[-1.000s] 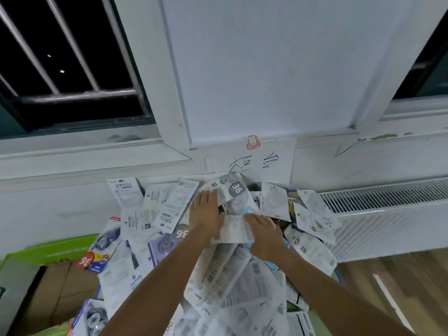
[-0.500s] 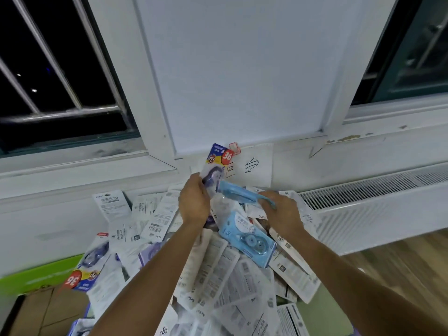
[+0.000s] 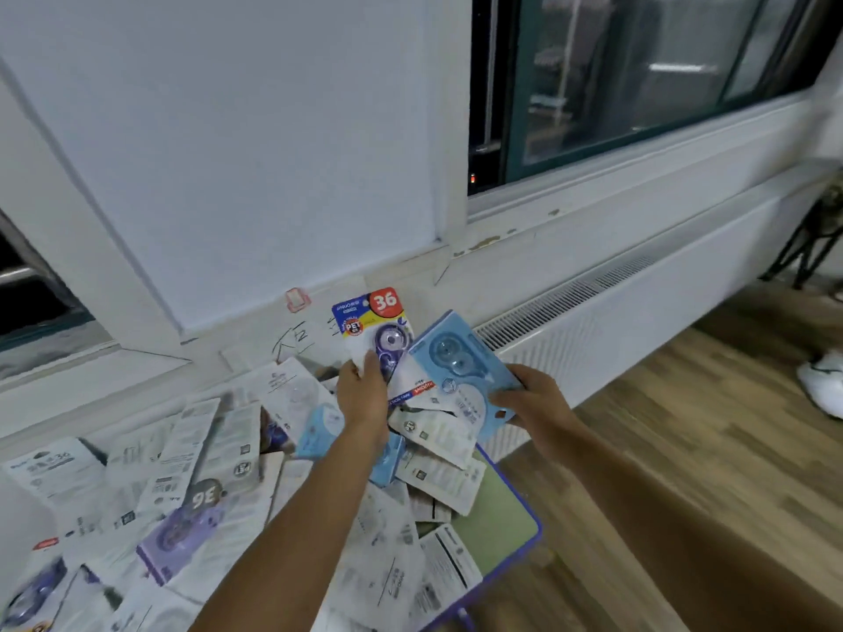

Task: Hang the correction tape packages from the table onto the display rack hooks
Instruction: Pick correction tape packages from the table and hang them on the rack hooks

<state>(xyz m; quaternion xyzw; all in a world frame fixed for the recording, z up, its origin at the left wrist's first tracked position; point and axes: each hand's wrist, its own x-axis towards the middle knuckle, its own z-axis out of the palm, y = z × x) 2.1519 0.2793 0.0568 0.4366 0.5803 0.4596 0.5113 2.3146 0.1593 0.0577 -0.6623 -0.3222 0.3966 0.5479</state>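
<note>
Left hand [image 3: 362,394] pinched the purple package [image 3: 381,333] upright, right hand [image 3: 531,401] gripped the blue package [image 3: 460,362] slanting up-left (no rack in sight).

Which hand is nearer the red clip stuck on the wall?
Left. The left hand grips the purple package just below and right of the red clip; the right hand, gripping the blue package, is farther right.
</note>
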